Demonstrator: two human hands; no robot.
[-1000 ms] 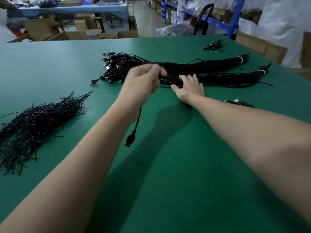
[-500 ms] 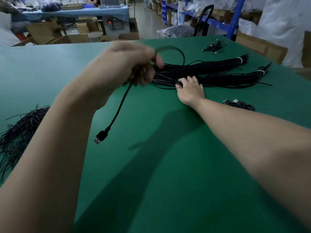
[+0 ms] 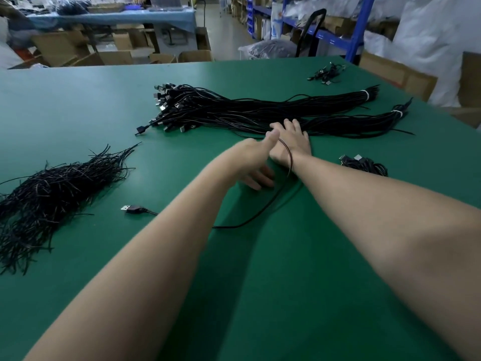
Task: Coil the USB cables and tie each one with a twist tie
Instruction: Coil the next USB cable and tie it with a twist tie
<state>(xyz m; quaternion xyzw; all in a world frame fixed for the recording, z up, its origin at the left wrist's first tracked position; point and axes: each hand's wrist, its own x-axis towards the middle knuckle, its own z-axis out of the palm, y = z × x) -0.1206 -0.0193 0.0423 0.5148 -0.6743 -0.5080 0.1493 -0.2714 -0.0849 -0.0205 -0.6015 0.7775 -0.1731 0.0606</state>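
Observation:
A big bundle of black USB cables (image 3: 234,113) lies across the green table (image 3: 286,282). My right hand (image 3: 294,142) rests flat on the bundle's near edge with its fingers straight. One loose USB cable (image 3: 260,212) arcs over my right wrist and runs down across the table. It passes under my left forearm, and its plug (image 3: 130,208) lies flat on the table. My left hand (image 3: 256,162) is just left of my right wrist, thumb stretched up beside the cable, fingers spread and pointing down at the table. A heap of black twist ties (image 3: 52,191) lies at the left.
Coiled cables (image 3: 364,164) lie to the right of my right forearm. A small pile of cables (image 3: 328,72) sits at the far right corner. White ties (image 3: 367,95) bind the bundle's far ends. Cardboard boxes and blue shelving stand beyond the table.
My left hand, which held the cable raised, has dropped to beside my right wrist and its fingers have opened. The plug now lies on the table. My right hand has stayed put.

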